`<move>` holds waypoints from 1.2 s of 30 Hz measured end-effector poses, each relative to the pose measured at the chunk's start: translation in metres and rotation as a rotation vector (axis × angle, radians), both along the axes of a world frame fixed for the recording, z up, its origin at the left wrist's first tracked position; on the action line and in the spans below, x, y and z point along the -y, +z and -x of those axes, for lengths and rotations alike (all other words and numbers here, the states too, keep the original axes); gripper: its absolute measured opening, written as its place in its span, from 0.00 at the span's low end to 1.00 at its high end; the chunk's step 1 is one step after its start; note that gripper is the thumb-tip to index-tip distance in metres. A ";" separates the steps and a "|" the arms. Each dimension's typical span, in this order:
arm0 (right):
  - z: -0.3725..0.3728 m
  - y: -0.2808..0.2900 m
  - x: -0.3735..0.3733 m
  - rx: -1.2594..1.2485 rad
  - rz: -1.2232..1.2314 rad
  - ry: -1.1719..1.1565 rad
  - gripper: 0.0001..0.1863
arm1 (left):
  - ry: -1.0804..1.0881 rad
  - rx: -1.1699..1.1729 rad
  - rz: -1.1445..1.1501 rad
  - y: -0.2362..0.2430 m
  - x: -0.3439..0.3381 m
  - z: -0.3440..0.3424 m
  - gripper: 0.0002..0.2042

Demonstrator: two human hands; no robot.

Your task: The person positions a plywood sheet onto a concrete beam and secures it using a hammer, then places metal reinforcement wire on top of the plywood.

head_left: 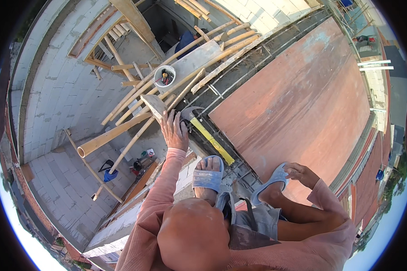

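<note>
My left hand [174, 130] reaches forward with its fingers stretched out and slightly apart. Its fingertips are at the near end of a short, rough grey board [153, 106] and a bamboo pole; whether they press on either I cannot tell. Right beside this hand lies a hammer with a yellow handle [212, 141] and a dark curved head. My right hand [301, 175] hovers over a reddish plywood panel [298, 108], near my right foot. Its fingers are curled in, and nothing shows in them. I squat in blue slippers [208, 178], one foot beside the hammer handle.
Several bamboo poles [114, 134] cross the gap to a lower room. On a plank there stands a white bucket [164, 76] of tools. Steel bars [215, 91] run along the panel's edge. Below, a person in dark blue [186, 44] is partly hidden. Tools lie on the lower floor.
</note>
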State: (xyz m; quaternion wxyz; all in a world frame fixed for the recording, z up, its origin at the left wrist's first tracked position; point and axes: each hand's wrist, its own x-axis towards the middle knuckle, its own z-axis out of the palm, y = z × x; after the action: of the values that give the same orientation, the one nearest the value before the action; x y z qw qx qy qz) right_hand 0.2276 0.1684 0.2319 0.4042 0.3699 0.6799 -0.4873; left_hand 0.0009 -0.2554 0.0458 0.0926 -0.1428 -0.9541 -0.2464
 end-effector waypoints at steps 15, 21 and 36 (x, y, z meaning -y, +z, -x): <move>-0.070 -0.016 -0.023 0.030 -0.148 0.262 0.29 | -1.002 0.321 0.588 0.138 -0.075 0.151 0.20; -0.093 -0.046 -0.032 0.016 -0.182 0.428 0.31 | -0.224 0.353 0.447 0.030 -0.165 0.207 0.35; -0.140 -0.048 -0.036 0.227 -0.186 0.332 0.32 | -0.344 0.571 0.671 0.021 -0.176 0.193 0.47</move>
State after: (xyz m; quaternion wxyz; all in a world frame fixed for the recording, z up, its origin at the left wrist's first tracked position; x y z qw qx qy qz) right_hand 0.3672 0.2046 0.1843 0.5171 0.3409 0.7237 -0.3045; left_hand -0.1918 -0.0792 0.0672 -0.2669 -0.2472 -0.9309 0.0345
